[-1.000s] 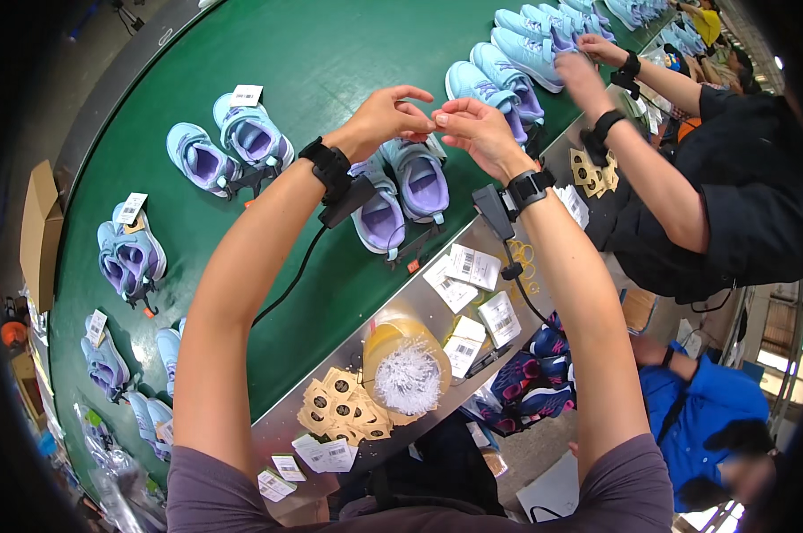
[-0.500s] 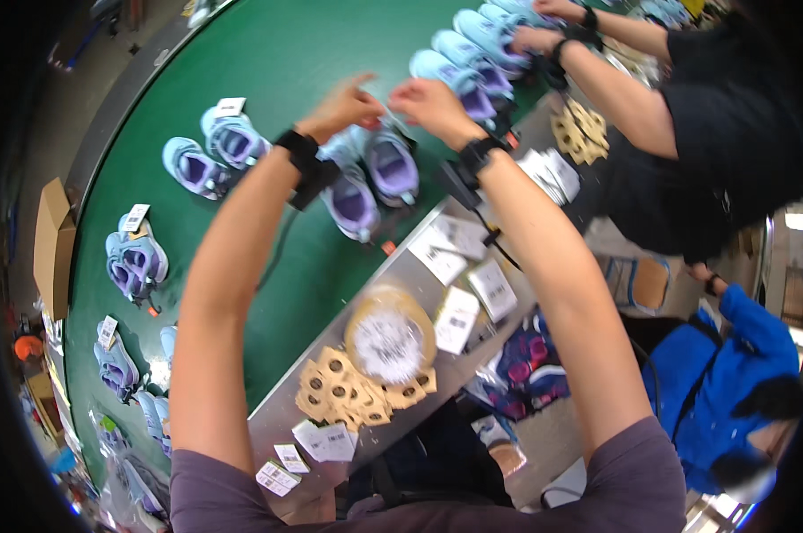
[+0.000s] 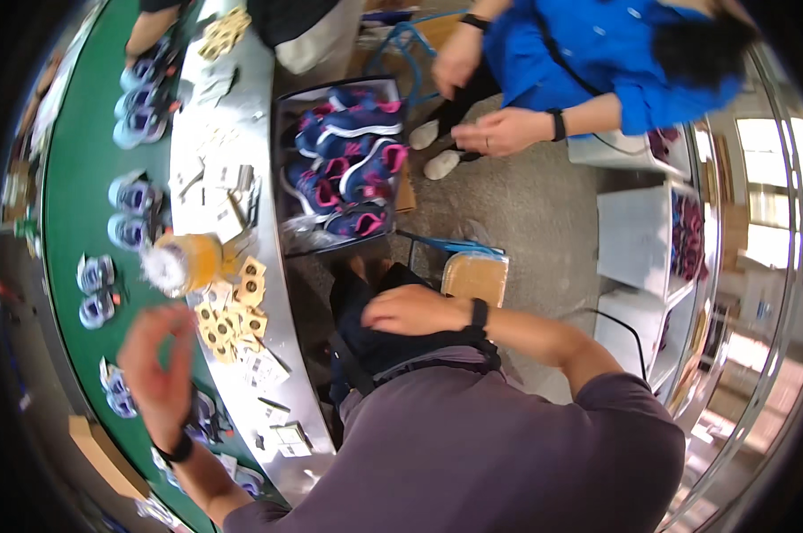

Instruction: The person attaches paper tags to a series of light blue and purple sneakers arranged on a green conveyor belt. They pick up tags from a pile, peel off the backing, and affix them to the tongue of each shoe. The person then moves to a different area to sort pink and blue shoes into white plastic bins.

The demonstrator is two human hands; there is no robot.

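Observation:
My left hand (image 3: 157, 377) is raised over the edge of the green belt, blurred, with fingers apart and nothing visible in them. It is nearest to a heap of tan card tags (image 3: 228, 320) and an amber round container (image 3: 204, 258) filled with thin white pieces. My right hand (image 3: 410, 311) is over my dark trousers near my waist, fingers stretched out and nothing visible in it. Light-blue shoes with purple linings (image 3: 117, 391) stand in pairs along the belt beyond my left hand.
A metal ledge (image 3: 282, 311) carries white labels (image 3: 264, 369). A box of navy and pink shoes (image 3: 344, 164) stands beside it. A stool (image 3: 475, 275) is near my right arm. A person in blue (image 3: 597, 80) is across from me; another person's arm (image 3: 153, 31) reaches over the belt.
My view has swung right, away from the belt. Both hands have left the light-blue shoes; they are now apart, the right drawn back to my waist.

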